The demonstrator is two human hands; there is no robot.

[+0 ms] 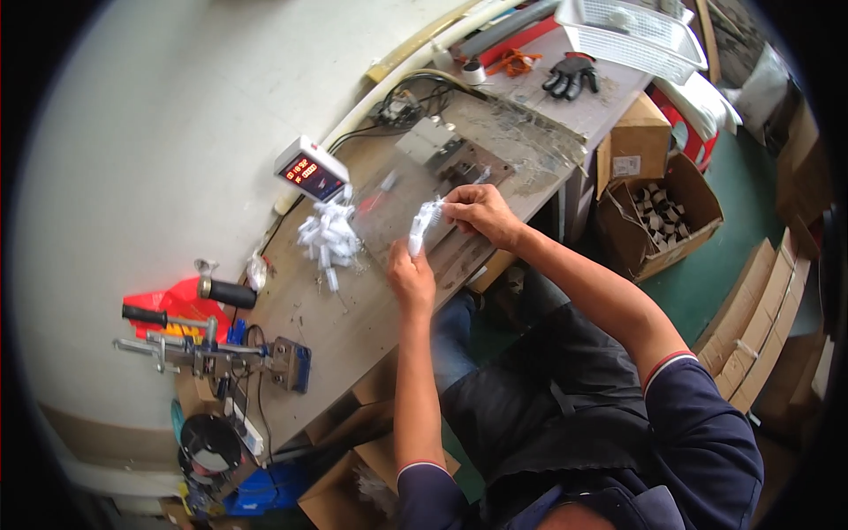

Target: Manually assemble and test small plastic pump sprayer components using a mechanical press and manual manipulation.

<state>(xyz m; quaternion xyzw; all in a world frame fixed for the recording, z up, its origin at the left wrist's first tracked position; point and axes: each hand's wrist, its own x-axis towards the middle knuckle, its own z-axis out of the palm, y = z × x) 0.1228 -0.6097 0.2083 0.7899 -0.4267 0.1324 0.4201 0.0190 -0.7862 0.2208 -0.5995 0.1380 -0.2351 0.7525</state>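
Above the workbench, a small bundle of white, plastic-looking pieces (425, 224) is held between my two hands. My left hand (412, 276) grips its lower end, the thumb and fingers closed on it. At the upper right end, my right hand (481, 215) pinches the same bundle. Motion blur and size keep its exact kind from showing. Left of my hands, a heap of similar white pieces (328, 233) lies on the bench. Beyond my right hand stands a metal fixture (464, 163) with a grey box (428, 140) behind it.
A counter with a lit red display (311, 168) stands against the wall. A lever press (212, 353) is fixed at the bench's left end. Farther along lie a black glove (572, 78) and a white basket (632, 40). An open carton of parts (662, 216) sits to the right.
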